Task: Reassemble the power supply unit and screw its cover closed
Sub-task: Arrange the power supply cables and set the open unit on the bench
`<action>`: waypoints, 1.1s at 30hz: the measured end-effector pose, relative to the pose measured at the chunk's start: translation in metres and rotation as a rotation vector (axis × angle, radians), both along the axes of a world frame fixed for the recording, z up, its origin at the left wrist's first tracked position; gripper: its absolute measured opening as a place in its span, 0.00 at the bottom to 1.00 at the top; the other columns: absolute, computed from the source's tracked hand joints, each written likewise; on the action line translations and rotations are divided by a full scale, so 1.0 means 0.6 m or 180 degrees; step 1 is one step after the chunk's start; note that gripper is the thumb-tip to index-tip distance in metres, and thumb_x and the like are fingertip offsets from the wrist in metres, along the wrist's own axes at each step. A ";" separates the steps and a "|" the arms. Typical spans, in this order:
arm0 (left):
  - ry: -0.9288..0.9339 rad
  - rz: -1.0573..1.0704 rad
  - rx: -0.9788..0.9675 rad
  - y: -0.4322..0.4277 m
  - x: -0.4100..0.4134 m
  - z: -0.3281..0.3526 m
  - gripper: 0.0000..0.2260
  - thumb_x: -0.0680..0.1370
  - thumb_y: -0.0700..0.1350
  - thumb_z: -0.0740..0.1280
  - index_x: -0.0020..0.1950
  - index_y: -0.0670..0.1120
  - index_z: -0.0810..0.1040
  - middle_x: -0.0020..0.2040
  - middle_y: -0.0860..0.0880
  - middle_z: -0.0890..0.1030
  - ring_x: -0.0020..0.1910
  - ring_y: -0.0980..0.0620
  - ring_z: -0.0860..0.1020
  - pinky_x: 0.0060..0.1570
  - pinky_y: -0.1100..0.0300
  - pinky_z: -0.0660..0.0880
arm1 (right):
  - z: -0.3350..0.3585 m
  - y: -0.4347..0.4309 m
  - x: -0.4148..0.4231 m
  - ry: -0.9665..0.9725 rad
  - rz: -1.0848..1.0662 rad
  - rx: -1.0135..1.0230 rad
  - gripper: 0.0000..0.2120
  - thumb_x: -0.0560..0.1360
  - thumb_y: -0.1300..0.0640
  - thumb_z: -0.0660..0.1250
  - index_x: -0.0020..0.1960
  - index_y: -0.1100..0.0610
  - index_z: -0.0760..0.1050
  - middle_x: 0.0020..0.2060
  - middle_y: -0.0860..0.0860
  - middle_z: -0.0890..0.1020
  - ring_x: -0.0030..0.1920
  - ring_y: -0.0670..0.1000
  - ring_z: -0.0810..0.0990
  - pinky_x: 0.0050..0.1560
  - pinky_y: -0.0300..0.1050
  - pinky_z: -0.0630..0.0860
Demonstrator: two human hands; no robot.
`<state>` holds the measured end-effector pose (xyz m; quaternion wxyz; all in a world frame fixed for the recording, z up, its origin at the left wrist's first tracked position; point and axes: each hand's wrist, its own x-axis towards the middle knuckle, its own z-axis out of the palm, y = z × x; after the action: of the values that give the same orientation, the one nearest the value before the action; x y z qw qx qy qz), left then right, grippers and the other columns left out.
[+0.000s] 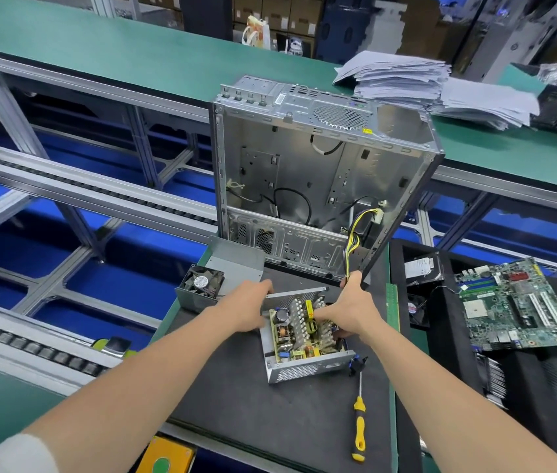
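Your 2 bare forearms reach in from the lower corners and converge ahead of you. A pale sleeve is pushed up on your left arm. Your left hand lies palm down with a straight wrist, and its fingers curl over the far left edge of the unit, hiding the fingertips. Your right hand is palm down too, wrist slightly bent inward. Its thumb sticks out, pointing away from you, while its fingers curl down into the unit's open top and close on the parts inside. The 2 hands sit near each other, not touching.
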<state>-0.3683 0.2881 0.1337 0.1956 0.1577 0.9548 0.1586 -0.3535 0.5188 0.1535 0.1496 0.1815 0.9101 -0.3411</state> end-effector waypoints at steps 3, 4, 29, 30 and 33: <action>0.0496 -0.0048 -0.0526 0.013 0.013 -0.010 0.21 0.75 0.43 0.75 0.63 0.46 0.69 0.56 0.44 0.81 0.54 0.39 0.81 0.42 0.53 0.71 | 0.000 -0.001 0.000 -0.0004 0.0021 0.0036 0.43 0.64 0.51 0.85 0.63 0.53 0.56 0.54 0.59 0.75 0.51 0.61 0.80 0.44 0.62 0.85; 0.0623 -0.0065 -0.0616 0.013 0.014 -0.013 0.19 0.76 0.42 0.73 0.62 0.47 0.69 0.56 0.44 0.81 0.54 0.39 0.81 0.42 0.53 0.70 | 0.001 -0.001 -0.001 -0.0010 0.0037 0.0057 0.43 0.64 0.51 0.85 0.63 0.52 0.56 0.54 0.58 0.75 0.50 0.61 0.80 0.44 0.62 0.85; 0.0443 -0.0281 -0.0327 -0.019 0.004 -0.028 0.22 0.75 0.36 0.69 0.65 0.49 0.67 0.52 0.42 0.80 0.51 0.38 0.80 0.44 0.45 0.80 | -0.023 -0.022 -0.012 0.0160 0.0163 0.0260 0.43 0.60 0.44 0.83 0.62 0.54 0.59 0.50 0.57 0.79 0.50 0.60 0.81 0.48 0.57 0.82; 0.0410 -0.0299 -0.0323 -0.019 0.003 -0.027 0.22 0.75 0.35 0.68 0.65 0.49 0.67 0.52 0.42 0.80 0.51 0.38 0.80 0.45 0.44 0.80 | -0.024 -0.021 -0.013 0.0156 0.0160 0.0245 0.43 0.60 0.44 0.83 0.62 0.54 0.59 0.50 0.57 0.79 0.50 0.60 0.81 0.47 0.57 0.82; 0.0319 -0.0371 -0.0288 -0.021 0.000 -0.023 0.23 0.75 0.33 0.66 0.66 0.49 0.66 0.52 0.42 0.80 0.51 0.38 0.80 0.45 0.43 0.80 | -0.029 -0.021 -0.013 0.0148 0.0139 0.0160 0.44 0.60 0.45 0.84 0.63 0.54 0.59 0.52 0.57 0.78 0.51 0.60 0.81 0.49 0.58 0.82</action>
<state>-0.3683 0.2756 0.1196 0.1634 0.2118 0.9588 0.0956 -0.3615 0.5062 0.1363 0.1312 0.1573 0.9254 -0.3189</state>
